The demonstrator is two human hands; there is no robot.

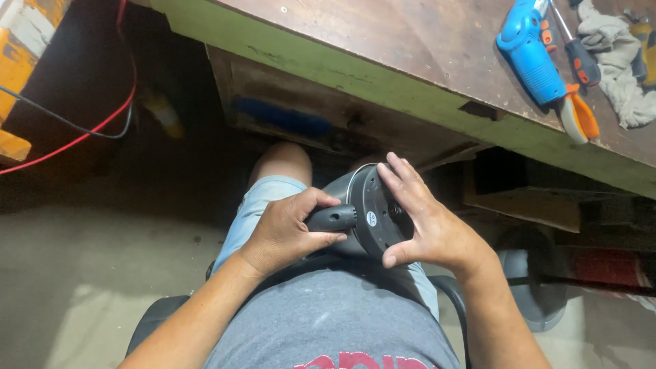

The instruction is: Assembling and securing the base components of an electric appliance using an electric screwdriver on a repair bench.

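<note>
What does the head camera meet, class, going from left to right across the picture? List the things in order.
Red wire → left hand on a dark handle → round dark appliance base → right hand → blue power tool → orange-handled pliers → grey rag.

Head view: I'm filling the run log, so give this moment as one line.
left hand: grips black handle | right hand: flat on round appliance base | place: lap, seated | workbench: blue power tool, screwdriver, rag
</note>
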